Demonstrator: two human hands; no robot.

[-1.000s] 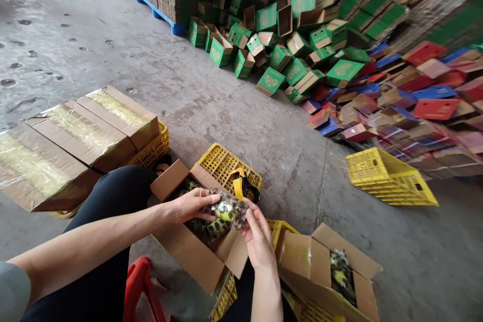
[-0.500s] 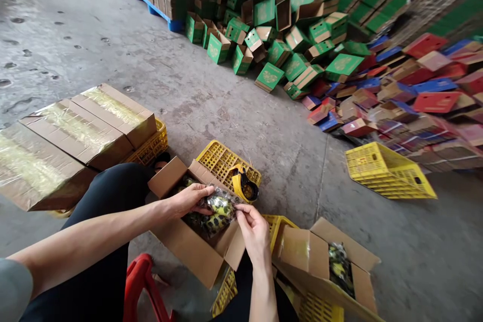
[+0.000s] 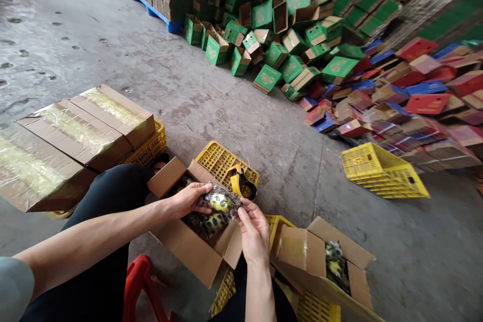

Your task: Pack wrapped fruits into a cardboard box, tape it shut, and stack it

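My left hand and my right hand together hold a small clear plastic packet with yellow and black contents, just above an open cardboard box that rests on my lap area. More such packets lie inside that box. The left hand pinches the packet's left end, the right hand its right end. A yellow tape dispenser lies on a yellow crate just behind the box.
A second open cardboard box with packets sits at lower right. Sealed taped cartons lie on a crate at left. A yellow crate stands on the floor at right. Piles of green, red and blue boxes fill the back. A red stool shows below.
Both hands with the packet have shifted slightly down and left over the box; the view has tilted a little.
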